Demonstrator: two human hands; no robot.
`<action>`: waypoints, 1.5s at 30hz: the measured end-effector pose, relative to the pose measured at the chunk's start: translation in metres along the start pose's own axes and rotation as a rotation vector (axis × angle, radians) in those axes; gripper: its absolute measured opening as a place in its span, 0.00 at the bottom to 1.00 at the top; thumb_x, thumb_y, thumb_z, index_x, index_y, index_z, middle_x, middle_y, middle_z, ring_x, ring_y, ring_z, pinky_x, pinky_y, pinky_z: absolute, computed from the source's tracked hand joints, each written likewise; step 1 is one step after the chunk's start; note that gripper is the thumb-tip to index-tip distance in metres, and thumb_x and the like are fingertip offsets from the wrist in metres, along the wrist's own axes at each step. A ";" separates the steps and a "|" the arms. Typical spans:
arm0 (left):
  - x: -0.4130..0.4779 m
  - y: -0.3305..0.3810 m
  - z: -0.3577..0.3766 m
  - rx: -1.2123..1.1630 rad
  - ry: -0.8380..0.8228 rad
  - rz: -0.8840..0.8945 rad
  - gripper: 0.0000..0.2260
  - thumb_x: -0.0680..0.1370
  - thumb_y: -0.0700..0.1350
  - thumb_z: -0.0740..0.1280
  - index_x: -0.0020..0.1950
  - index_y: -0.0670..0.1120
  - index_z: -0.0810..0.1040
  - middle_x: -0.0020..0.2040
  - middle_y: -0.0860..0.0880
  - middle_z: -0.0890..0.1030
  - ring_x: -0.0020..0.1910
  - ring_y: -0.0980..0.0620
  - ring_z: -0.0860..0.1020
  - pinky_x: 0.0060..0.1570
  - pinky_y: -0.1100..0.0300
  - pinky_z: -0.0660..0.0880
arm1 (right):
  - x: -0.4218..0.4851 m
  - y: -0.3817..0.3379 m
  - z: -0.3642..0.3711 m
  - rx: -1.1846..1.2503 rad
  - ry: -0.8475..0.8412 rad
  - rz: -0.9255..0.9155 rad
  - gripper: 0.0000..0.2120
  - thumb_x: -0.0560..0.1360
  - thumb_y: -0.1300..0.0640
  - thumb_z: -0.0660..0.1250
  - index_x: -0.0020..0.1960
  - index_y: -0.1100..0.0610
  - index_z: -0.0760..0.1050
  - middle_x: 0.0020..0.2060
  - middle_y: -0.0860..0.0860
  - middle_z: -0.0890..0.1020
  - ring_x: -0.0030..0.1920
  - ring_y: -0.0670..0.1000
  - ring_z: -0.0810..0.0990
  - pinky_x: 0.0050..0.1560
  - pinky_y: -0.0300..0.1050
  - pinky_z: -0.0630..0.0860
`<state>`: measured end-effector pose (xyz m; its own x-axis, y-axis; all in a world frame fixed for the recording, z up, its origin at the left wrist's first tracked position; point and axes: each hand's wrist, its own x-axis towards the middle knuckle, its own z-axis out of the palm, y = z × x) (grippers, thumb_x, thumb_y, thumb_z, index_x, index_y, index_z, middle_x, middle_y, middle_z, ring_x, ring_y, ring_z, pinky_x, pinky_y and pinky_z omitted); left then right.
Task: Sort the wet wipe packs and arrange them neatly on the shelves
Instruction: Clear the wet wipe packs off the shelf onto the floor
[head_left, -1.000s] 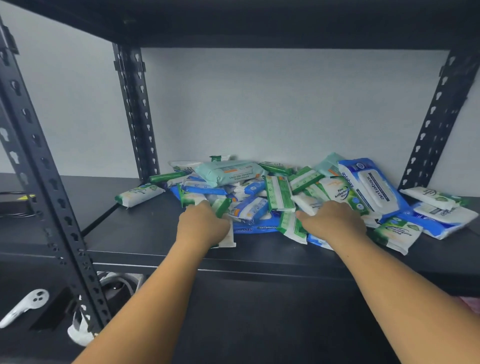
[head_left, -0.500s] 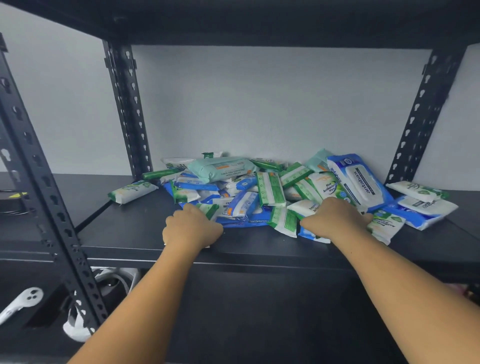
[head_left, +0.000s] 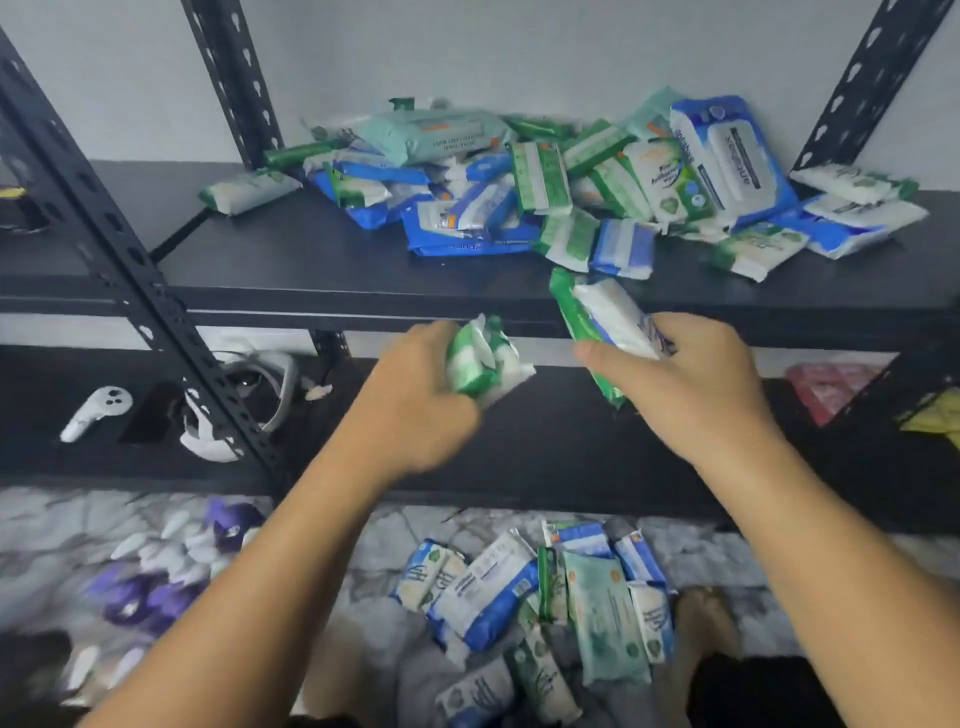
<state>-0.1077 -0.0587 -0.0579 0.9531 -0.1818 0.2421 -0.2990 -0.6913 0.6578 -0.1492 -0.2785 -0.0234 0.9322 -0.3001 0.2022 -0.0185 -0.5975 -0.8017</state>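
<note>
A loose heap of wet wipe packs (head_left: 545, 176) in green, blue, white and mint lies on the black shelf (head_left: 311, 260). My left hand (head_left: 421, 395) grips small green-and-white packs (head_left: 483, 364) in front of the shelf's edge. My right hand (head_left: 685, 384) grips a green pack and a white pack (head_left: 597, 317) together, just off the shelf's front edge. A second group of wipe packs (head_left: 545, 597) lies on the floor below my arms.
Black perforated uprights (head_left: 130, 270) frame the shelf at left and back. On the lower shelf sit a white controller (head_left: 96, 413) and a white headset (head_left: 244, 395). Purple-and-white packets (head_left: 156, 577) lie on the floor at left. Red and yellow items (head_left: 841, 389) sit at right.
Both hands have pulled back from the heap toward me, each holding packs taken from it. My view has tilted down, so the lower shelf and the floor show.
</note>
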 end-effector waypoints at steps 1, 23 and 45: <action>-0.015 -0.011 0.016 0.000 -0.104 -0.017 0.10 0.72 0.46 0.74 0.45 0.46 0.74 0.44 0.49 0.77 0.43 0.48 0.76 0.41 0.51 0.73 | -0.016 0.017 0.011 0.028 -0.010 0.013 0.18 0.67 0.42 0.76 0.35 0.57 0.78 0.29 0.48 0.77 0.30 0.47 0.74 0.30 0.44 0.67; -0.157 -0.201 0.308 0.282 -0.830 -0.488 0.33 0.70 0.56 0.75 0.70 0.48 0.68 0.64 0.48 0.70 0.64 0.46 0.73 0.60 0.49 0.75 | -0.137 0.351 0.185 -0.776 -0.987 0.130 0.27 0.64 0.30 0.67 0.52 0.49 0.76 0.55 0.49 0.69 0.57 0.55 0.72 0.55 0.53 0.67; -0.121 -0.255 0.284 0.193 -0.530 -0.707 0.39 0.79 0.53 0.66 0.83 0.49 0.46 0.79 0.44 0.59 0.76 0.41 0.58 0.72 0.43 0.64 | -0.110 0.336 0.216 -0.705 -0.625 0.562 0.49 0.71 0.48 0.74 0.80 0.45 0.43 0.73 0.53 0.58 0.70 0.58 0.62 0.58 0.57 0.73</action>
<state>-0.1328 -0.0597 -0.4575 0.8226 0.0649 -0.5650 0.3327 -0.8607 0.3855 -0.1797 -0.2860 -0.4365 0.7411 -0.3521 -0.5717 -0.5153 -0.8441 -0.1480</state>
